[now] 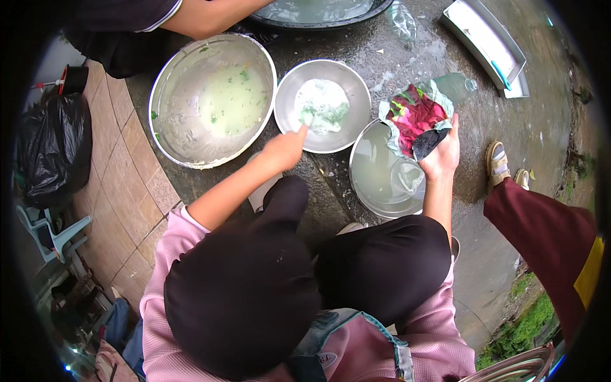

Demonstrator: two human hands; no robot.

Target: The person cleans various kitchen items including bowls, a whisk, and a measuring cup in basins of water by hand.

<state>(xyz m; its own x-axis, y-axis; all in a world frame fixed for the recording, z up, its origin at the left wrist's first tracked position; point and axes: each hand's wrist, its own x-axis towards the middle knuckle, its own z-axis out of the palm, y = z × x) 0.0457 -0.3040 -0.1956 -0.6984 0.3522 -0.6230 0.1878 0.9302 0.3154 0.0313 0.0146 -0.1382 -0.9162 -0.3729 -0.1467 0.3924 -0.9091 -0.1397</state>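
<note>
My left hand (pixel 286 150) reaches over the near rim of a small metal basin (pixel 286 100), index finger extended and blurred; its palm is hidden. White suds (pixel 317 90) and a pale green mass (pixel 329 117), perhaps mesh or a sponge, lie in that basin. Held up in my right hand (pixel 441 153) is a crumpled cloth (pixel 417 114), red with pink and green patterning, a pale ruffled edge and a dark patch. Below it stands a metal basin of cloudy water (pixel 374 162), with a clear object (pixel 408 176) inside.
A large metal basin (pixel 176 105) holds cloudy water and green scraps. Another person's arm (pixel 210 16) is near a black tub (pixel 324 21). Plastic bottles (pixel 453 88) and metal trays (pixel 482 36) are on the wet ground. Someone in maroon trousers (pixel 539 229) is at right.
</note>
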